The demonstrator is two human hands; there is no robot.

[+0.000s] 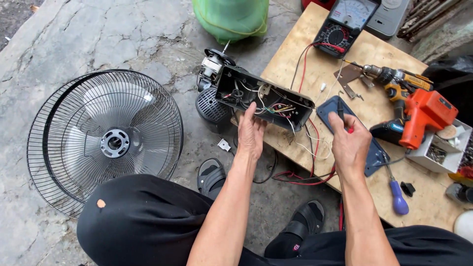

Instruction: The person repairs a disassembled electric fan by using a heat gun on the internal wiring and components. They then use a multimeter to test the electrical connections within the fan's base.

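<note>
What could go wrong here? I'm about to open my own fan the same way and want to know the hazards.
1. The left hand steadies the open housing at the board's edge; it might tip off.
2. The right hand holds a probe near bare wiring; a slip could bridge contacts.
3. Red leads trail by the sandalled feet and could snag, dragging the meter.

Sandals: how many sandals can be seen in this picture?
2. One sandal is on the ground below the left hand; the other sandal is between the forearms.
</note>
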